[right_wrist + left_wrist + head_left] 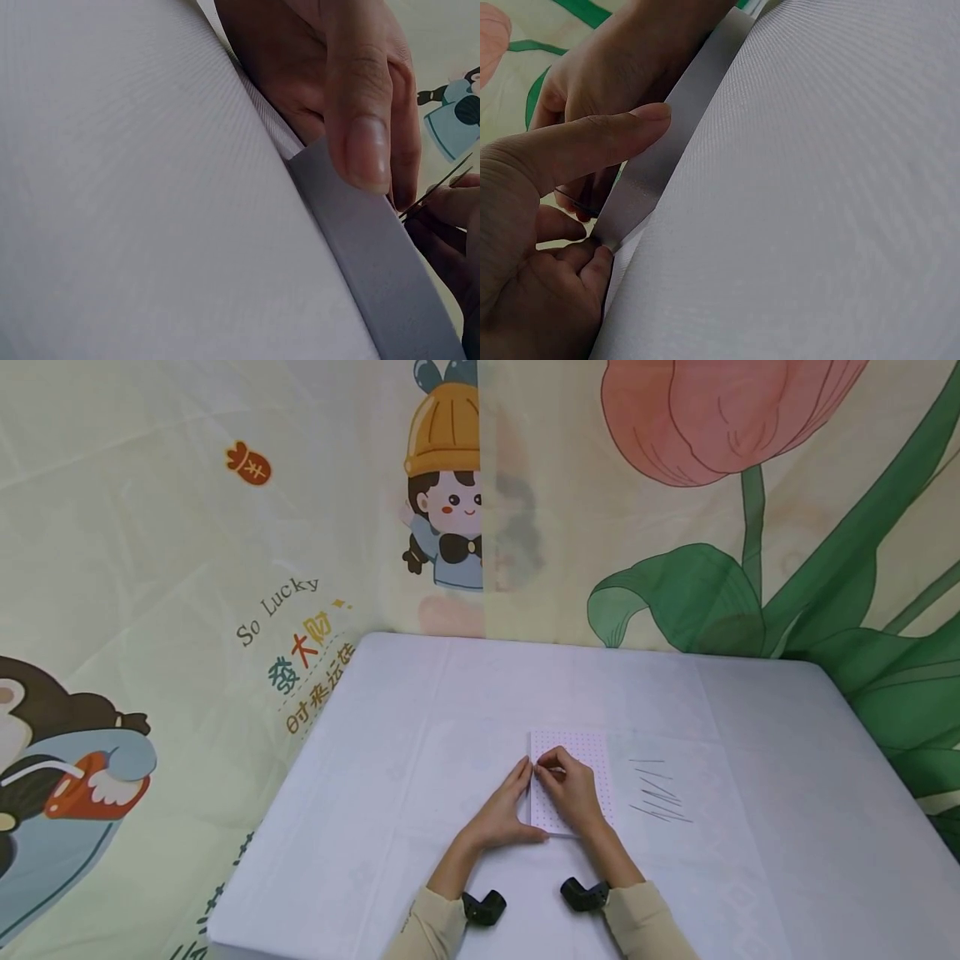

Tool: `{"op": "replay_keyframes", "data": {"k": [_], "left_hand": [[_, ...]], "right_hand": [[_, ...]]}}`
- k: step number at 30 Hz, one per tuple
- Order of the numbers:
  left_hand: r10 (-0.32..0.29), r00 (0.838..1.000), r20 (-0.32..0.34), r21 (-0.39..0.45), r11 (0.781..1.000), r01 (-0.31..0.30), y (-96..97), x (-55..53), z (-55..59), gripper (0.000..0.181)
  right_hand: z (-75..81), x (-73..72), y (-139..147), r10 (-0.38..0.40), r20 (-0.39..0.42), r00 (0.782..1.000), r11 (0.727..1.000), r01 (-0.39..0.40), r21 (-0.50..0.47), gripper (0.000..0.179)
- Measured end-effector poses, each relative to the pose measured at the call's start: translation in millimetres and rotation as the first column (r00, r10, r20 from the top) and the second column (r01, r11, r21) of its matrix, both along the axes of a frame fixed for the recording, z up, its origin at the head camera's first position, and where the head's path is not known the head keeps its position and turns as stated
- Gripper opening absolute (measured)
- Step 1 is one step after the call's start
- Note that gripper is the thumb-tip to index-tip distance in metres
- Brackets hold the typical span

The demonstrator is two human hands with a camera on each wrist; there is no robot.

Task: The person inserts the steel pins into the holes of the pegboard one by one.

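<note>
A white board with a grid of small dots (566,743) lies flat on the table, its smooth thick side (682,105) showing in the left wrist view. My left hand (498,814) rests against it, fingers stretched along the left side and thumb (367,150) pressed on the near side by the corner. Over the board's left part, my right hand (573,789) pinches a thin dark stick (442,184) between thumb and fingers. In the head view its fingertips almost meet those of my left hand. Several similar thin dark sticks (660,793) lie loose right of the board.
A white cloth (360,827) covers the table, with soft fold lines. Black wrist cameras (486,907) sit at both cuffs. Printed fabric with cartoon figures and a large pink flower (720,418) hangs behind and to the left of the table.
</note>
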State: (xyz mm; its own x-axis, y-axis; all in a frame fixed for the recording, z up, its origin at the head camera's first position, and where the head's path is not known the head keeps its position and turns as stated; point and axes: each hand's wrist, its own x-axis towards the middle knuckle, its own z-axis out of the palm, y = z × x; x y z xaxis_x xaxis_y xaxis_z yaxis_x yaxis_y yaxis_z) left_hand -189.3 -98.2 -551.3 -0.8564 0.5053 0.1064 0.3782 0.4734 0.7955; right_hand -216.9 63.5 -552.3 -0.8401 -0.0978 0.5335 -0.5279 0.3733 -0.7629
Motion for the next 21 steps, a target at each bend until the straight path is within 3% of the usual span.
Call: {"op": "replay_keyframes", "data": {"k": [12, 21], "left_hand": [[-0.002, 1.000, 0.003, -0.005, 1.000, 0.002, 0.9, 1.0, 0.8, 0.113], [0.001, 1.000, 0.015, -0.001, 1.000, -0.001, 0.6, 1.5, 3.2, 0.113]], "right_hand": [[-0.4, 2.0, 4.8, -0.005, 0.046, 0.999, 1.000, 0.004, 0.011, 0.012], [0.3, 2.0, 6.0, 0.007, 0.014, 1.000, 1.000, -0.007, 0.005, 0.014]]}}
